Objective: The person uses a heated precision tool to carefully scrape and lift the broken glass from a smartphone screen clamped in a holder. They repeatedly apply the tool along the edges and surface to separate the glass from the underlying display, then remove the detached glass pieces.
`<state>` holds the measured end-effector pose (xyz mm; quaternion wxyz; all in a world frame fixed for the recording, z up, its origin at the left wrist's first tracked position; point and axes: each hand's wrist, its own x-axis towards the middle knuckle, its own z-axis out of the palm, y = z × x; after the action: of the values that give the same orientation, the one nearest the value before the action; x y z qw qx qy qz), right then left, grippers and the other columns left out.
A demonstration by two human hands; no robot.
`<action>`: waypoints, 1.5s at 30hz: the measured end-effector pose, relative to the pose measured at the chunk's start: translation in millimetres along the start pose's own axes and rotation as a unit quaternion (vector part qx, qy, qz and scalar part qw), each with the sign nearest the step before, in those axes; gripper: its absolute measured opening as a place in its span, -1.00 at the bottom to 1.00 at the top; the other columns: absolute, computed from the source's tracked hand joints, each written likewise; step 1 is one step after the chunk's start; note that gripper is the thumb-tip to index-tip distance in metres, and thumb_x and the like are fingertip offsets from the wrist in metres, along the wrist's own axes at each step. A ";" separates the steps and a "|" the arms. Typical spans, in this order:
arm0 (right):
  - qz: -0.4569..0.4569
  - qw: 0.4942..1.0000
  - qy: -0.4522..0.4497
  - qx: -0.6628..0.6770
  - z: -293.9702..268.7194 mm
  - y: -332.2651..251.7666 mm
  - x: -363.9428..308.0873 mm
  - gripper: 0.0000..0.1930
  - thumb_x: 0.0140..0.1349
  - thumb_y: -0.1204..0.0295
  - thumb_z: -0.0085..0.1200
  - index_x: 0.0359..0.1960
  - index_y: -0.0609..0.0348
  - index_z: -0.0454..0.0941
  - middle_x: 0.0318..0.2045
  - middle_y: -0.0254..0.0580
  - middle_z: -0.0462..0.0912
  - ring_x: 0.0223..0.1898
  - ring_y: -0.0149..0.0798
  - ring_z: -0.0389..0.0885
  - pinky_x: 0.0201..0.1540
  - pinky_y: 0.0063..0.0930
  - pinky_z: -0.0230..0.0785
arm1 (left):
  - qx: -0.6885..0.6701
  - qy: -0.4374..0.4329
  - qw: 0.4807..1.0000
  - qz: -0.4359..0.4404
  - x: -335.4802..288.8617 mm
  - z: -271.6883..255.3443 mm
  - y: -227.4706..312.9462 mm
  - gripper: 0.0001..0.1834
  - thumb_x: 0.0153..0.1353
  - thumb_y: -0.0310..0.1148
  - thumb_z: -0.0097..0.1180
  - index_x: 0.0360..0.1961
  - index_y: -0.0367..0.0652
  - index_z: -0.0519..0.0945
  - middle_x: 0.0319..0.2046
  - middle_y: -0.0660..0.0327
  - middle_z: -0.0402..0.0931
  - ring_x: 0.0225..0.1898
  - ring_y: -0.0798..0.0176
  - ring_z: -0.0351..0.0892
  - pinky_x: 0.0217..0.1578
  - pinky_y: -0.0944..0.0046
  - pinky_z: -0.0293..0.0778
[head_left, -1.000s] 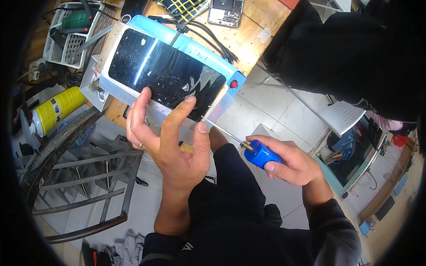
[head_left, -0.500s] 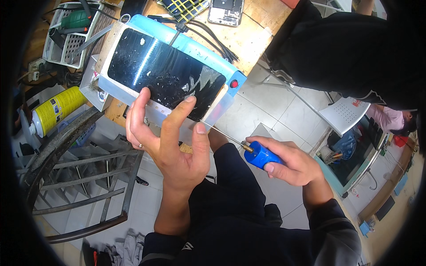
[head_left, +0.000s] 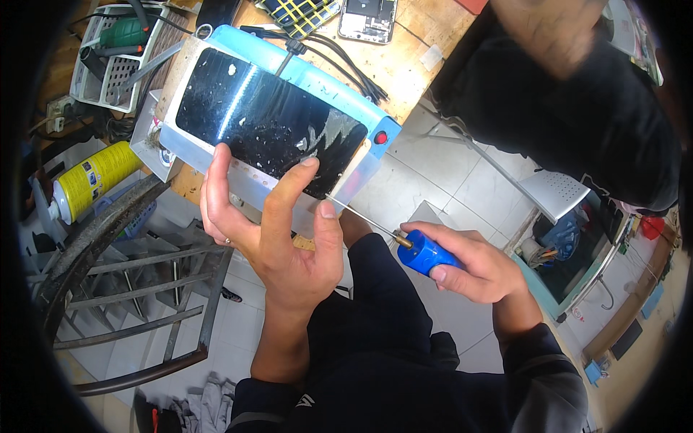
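Glass panel (head_left: 238,101) looks slick and brittle, best held by its edges; left fingers (head_left: 285,191) spread, right fingers (head_left: 439,235) gripping a blue-handled tool (head_left: 424,254).

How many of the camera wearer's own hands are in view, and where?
2: the left hand, fingers spread, fingertips at the near side of the dark glossy panel; the right hand, gripping the blue-handled tool.

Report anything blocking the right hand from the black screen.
Nothing visible blocks it: the right hand holds a blue-handled tool, its thin shaft ending at a corner of the black screen. The left hand has its thumb beside the shaft, not across.
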<state>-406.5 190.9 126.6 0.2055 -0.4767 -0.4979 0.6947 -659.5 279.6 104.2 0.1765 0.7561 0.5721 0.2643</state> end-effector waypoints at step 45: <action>0.052 0.998 0.011 -0.020 -20.1 -29.9 17.6 -0.38 0.54 0.17 0.04 0.45 0.36 0.27 -0.05 0.27 0.69 -0.17 0.20 0.74 -0.02 -0.10 0.55 | 0.046 0.014 0.993 0.104 51.6 -4.0 -28.9 -0.75 0.21 -0.17 0.44 -0.10 0.11 0.82 0.52 -0.07 0.23 0.55 -0.32 0.00 0.48 -0.28 -0.16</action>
<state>-402.8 226.8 144.1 0.1648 -0.5138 -0.4835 0.6892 -673.6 337.1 101.1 0.1046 0.8153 0.5040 0.2652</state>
